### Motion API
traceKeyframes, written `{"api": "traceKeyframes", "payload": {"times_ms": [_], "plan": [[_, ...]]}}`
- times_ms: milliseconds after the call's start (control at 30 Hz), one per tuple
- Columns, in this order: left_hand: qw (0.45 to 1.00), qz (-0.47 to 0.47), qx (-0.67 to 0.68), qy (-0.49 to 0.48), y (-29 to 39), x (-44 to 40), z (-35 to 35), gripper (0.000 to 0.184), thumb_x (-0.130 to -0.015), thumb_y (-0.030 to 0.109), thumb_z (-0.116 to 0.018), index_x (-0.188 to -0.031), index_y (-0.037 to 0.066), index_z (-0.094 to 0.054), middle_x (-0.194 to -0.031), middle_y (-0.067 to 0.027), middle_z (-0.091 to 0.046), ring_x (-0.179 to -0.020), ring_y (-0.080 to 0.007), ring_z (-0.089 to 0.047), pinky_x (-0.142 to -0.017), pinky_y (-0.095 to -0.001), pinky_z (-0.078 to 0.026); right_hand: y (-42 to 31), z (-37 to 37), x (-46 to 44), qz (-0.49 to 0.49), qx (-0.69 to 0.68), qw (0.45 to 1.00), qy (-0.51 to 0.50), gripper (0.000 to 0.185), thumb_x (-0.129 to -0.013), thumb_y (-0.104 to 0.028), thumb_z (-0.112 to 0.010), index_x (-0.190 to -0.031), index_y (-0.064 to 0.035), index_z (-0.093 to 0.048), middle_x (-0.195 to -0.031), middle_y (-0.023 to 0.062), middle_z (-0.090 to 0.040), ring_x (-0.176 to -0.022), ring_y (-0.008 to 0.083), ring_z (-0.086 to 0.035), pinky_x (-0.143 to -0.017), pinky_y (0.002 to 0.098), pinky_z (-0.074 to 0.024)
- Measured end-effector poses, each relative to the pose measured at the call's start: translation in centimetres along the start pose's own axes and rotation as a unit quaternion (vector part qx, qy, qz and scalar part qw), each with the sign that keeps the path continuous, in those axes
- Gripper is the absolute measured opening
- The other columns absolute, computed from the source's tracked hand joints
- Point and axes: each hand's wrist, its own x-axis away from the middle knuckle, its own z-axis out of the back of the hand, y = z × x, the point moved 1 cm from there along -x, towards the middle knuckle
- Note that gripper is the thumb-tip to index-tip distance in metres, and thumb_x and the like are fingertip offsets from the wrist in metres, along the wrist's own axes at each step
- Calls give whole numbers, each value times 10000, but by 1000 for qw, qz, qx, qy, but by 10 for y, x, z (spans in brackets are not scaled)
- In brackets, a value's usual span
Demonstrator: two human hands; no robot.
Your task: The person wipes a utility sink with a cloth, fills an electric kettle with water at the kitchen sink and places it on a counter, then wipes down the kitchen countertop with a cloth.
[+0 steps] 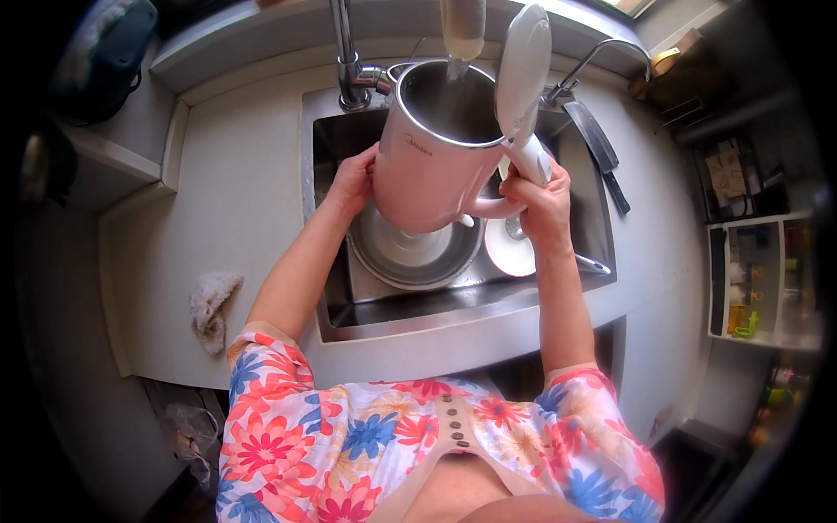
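A pinkish-white electric kettle (427, 179) is held up over the steel sink (375, 321), its white lid (525, 65) swung wide. Water runs from the tap spout (463, 30) into its mouth. My right hand (542, 202) is wrapped round the kettle's handle. My left hand (353, 180) presses against the kettle's left side, with its fingertips partly hidden behind the body. Below the kettle, a round metal basin (414, 261) sits in the sink. Beside the basin is a small white bowl or ladle (510, 248), partly covered by my right hand.
A cleaver (595, 139) and a dark-handled knife (616, 190) lie along the sink's right edge. A second thin tap (602, 57) curves behind them. On the left counter lies a crumpled whitish cloth (212, 309). A shelf unit (757, 279) stands far right.
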Motion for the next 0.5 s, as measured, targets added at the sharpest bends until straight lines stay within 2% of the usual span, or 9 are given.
{"api": "traceKeyframes", "payload": {"times_ms": [267, 367, 500], "plan": [[1000, 0, 4, -10, 5, 6, -7, 220, -831, 311, -549, -738, 120, -608, -595, 71, -514, -529, -35, -460, -513, -196, -348, 0, 0, 0, -5, -7, 1000, -3, 155, -569, 46, -562, -714, -7, -550, -607, 36, -523, -536, 114, -521, -520, 223, -397], [1000, 3, 10, 13, 10, 14, -16, 218, -836, 306, -543, -750, 117, -607, -605, 65, -530, -540, -36, -475, -509, -197, -351, -1, -2, 1, 0, -8, 1000, 1, 152, -567, 50, -561, -707, -8, -547, -604, 37, -523, -539, 112, -520, -522, 219, -391], [1000, 7, 11, 6, 9, 10, -13, 211, -840, 300, -538, -764, 115, -604, -597, 71, -514, -527, -37, -457, -516, -193, -350, 0, -2, 0, 2, -4, 1000, 2, 152, -569, 53, -559, -708, -8, -547, -612, 33, -524, -543, 107, -519, -526, 217, -391]]}}
